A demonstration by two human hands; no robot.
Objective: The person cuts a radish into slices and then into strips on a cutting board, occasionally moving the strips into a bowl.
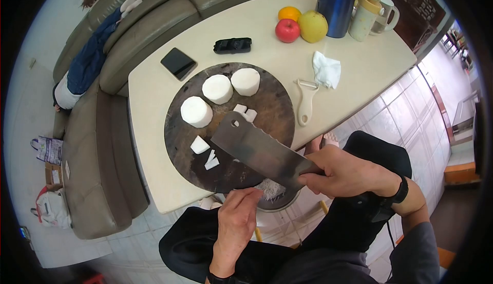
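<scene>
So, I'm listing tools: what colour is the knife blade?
The blade is grey, clearest in the head view.

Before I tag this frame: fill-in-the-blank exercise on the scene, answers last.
The cleaver is not in the left hand but in the ____ one.
The cutting board bears ____ large white cylinders.
The apple is red; the tall flask is ____.
Off the cutting board, the peeler lies on the ____.
Missing words: right; three; blue; table.

Phone [178, 63], black item [232, 46] on worktop [370, 60]. Orange [289, 13], apple [287, 30], yellow fruit [314, 27] beside blue flask [337, 7]. Crumpled white tissue [326, 69] farther along. Person [88, 68] lying on sofa [97, 181].
</scene>
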